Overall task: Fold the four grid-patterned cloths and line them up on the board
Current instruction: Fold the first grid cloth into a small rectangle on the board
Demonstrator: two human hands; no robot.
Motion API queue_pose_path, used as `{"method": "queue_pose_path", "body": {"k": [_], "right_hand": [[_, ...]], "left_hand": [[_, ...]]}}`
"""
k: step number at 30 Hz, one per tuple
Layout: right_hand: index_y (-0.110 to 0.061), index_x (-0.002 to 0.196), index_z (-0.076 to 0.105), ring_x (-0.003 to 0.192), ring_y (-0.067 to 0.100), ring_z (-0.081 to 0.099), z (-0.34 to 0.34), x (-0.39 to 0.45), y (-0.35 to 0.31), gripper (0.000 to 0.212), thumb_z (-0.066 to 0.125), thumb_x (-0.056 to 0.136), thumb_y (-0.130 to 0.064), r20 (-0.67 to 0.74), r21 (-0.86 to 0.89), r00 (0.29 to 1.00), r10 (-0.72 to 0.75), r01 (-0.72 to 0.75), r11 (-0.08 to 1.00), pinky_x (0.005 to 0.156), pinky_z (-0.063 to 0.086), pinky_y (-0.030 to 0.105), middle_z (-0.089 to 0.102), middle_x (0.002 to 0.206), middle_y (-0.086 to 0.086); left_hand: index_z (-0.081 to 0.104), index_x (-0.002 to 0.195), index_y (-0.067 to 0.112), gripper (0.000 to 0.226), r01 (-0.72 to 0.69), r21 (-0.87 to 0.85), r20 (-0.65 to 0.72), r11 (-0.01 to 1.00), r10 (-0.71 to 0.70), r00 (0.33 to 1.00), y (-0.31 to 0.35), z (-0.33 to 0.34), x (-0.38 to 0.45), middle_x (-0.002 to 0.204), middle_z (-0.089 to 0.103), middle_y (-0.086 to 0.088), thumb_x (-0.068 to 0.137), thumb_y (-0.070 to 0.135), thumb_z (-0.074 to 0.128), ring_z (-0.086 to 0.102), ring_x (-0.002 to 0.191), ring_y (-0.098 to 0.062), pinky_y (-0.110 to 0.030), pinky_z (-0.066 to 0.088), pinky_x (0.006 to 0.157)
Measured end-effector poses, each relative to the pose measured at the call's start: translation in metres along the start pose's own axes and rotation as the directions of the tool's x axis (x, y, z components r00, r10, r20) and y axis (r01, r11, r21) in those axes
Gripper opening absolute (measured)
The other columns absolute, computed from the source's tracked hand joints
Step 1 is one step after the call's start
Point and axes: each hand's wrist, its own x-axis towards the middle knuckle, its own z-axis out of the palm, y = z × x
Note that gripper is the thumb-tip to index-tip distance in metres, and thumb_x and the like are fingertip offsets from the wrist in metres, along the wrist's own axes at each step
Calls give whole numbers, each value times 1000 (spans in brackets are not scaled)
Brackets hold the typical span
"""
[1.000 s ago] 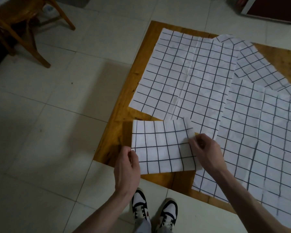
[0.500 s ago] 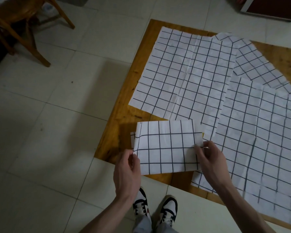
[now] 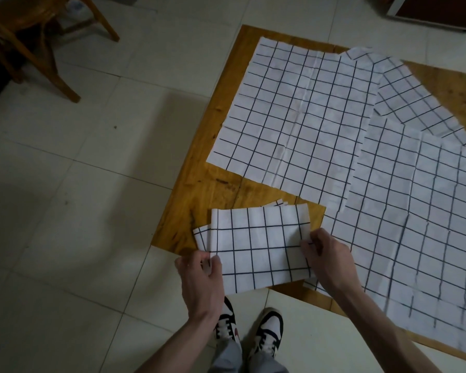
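Observation:
A folded white cloth with a dark grid (image 3: pixel 258 246) lies over the near left corner of the wooden board (image 3: pixel 199 189). My left hand (image 3: pixel 199 281) pinches its lower left edge, and my right hand (image 3: pixel 326 257) pinches its right edge. Layers of the fold stick out at the left and at the top. Three unfolded grid cloths lie flat farther on: one in the middle (image 3: pixel 301 114), one at the back right (image 3: pixel 414 92), one on the right (image 3: pixel 420 227).
The board rests on a pale tiled floor (image 3: pixel 78 211). A wooden chair (image 3: pixel 38 30) stands at the back left. A dark cabinet with a white frame (image 3: pixel 436 9) is at the back right. My two shoes (image 3: pixel 250 329) are at the board's near edge.
The folded cloth has been folded over once more toward me, and now its layers fan out at the left and top. Both hands stayed at its two sides.

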Motion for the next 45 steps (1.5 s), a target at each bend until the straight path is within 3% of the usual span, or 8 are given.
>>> {"method": "queue_pose_path", "body": {"k": [10,15,20,23,26,31,37,45], "right_hand": [[-19,95,57,57,19,57,-7,3,-4,10,59,103,-24,-102,132,994,43,-29,991,50,50,43,60,68,-3],[-31,98,56,71,30,62,-28,5,-15,6,56,104,-34,-130,409,988,83,-22,912,56,55,44,65,82,4],[-23,111,56,84,24,69,-44,13,-29,13,52,105,-34,-124,624,984,127,-22,781,70,60,40,71,92,8],[-21,116,50,88,33,66,-44,19,-36,19,48,106,-38,-82,659,977,195,-94,746,70,60,50,68,95,17],[-20,121,48,91,25,69,-38,24,-39,22,49,106,-36,0,683,975,221,-161,713,68,61,42,70,98,8],[-24,118,57,97,15,70,-23,29,-32,18,60,101,-32,96,645,971,219,-228,729,79,59,41,74,100,-1],[-30,105,61,90,6,69,-5,22,-19,5,61,101,-33,133,443,978,163,-206,873,67,53,22,72,96,-9],[-20,98,60,65,16,64,8,24,-19,18,60,102,-38,43,175,995,93,-99,980,55,57,39,66,76,-2]], "left_hand": [[58,99,23,16,-229,-110,102,967,240,965,36,2,25,104,55,10,100,9,65,55,91,7,-5,46,72],[57,108,29,16,-280,-232,173,932,322,931,64,12,47,111,60,7,102,15,62,61,101,-5,-12,51,81],[58,106,29,15,-309,-302,112,902,356,928,87,15,66,106,63,11,100,17,64,62,102,-8,-22,56,83],[59,105,25,11,-322,-237,89,917,350,932,89,15,69,105,60,11,98,19,66,58,101,-6,-15,51,78],[59,101,23,8,-299,-190,99,935,322,942,85,16,72,100,60,8,98,18,64,57,95,-10,-22,49,78],[52,99,18,10,-208,-167,152,964,233,960,76,11,71,83,51,0,99,9,56,45,72,-11,-26,40,61],[48,112,15,21,-102,-110,137,989,117,984,52,5,55,82,55,-4,100,-1,52,49,64,-12,-19,43,50],[58,98,16,11,-154,9,51,988,154,987,30,14,52,89,60,-1,104,25,55,58,78,-13,-22,43,61]]}}
